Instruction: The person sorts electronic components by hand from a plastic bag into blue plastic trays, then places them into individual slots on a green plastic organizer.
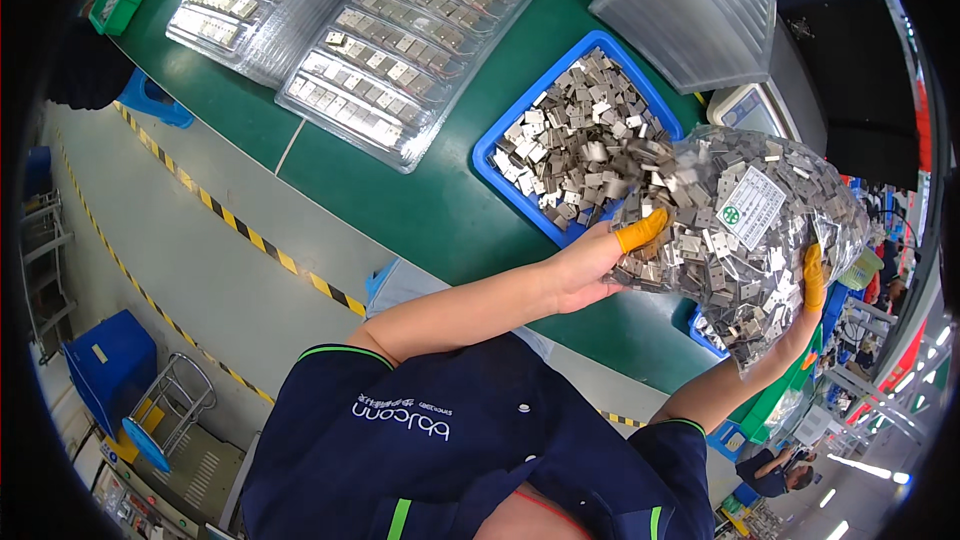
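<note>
A clear plastic bag (835,195), full of small silvery metal plates and bearing a white label, is tilted over the right side of a blue bin (515,198). Metal plates (575,130) are heaped in the bin, and those at the bag's mouth are blurred as they pour out. My left hand (597,265) grips the bag near its mouth, a yellow finger cot on the thumb. Around the bag's right side, my right hand (812,290) holds it, also with a yellow finger cot. Its other fingers are hidden behind the bag.
Clear trays (385,70) with rows of metal parts lie on the green table (400,215). Stacked empty plastic trays (690,15) stand at the far right, near a white device (750,112). A smaller blue bin (708,335) sits under the bag. A co-worker (770,470) is at lower right.
</note>
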Motion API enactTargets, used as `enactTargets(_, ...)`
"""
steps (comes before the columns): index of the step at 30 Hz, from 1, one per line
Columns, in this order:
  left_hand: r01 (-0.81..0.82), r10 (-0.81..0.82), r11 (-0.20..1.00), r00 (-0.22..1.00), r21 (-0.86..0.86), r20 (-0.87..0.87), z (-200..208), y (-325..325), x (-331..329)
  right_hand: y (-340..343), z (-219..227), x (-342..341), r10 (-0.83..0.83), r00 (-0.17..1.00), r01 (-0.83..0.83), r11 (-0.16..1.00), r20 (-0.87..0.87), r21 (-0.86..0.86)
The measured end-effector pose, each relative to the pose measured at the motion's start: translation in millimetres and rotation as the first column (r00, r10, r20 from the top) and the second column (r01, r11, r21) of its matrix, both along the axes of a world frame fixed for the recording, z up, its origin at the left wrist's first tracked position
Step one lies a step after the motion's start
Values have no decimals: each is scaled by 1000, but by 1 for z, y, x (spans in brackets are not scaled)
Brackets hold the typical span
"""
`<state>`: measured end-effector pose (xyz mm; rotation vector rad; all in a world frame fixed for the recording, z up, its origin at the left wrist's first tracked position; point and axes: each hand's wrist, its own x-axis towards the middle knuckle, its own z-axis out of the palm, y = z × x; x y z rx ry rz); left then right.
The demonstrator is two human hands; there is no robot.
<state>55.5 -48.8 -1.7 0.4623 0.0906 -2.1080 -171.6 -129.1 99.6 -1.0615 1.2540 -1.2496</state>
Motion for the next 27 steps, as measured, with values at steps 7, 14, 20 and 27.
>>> enactTargets(7,-22,22,1000,1000,2,-11,0,-6,3,-1,0,22,-69,997,69,997,18,-35)
enactTargets(14,-121,119,992,991,-36,-59,1,-16,3,-5,5,37,-77,993,80,996,92,-28)
enactTargets(20,-222,216,975,966,-28,-142,-9,-22,1,-15,-2,40,63,989,-52,996,134,-79)
enactTargets(27,-237,228,971,958,-36,-173,4,-25,8,-23,-9,37,95,993,-85,989,76,-123)
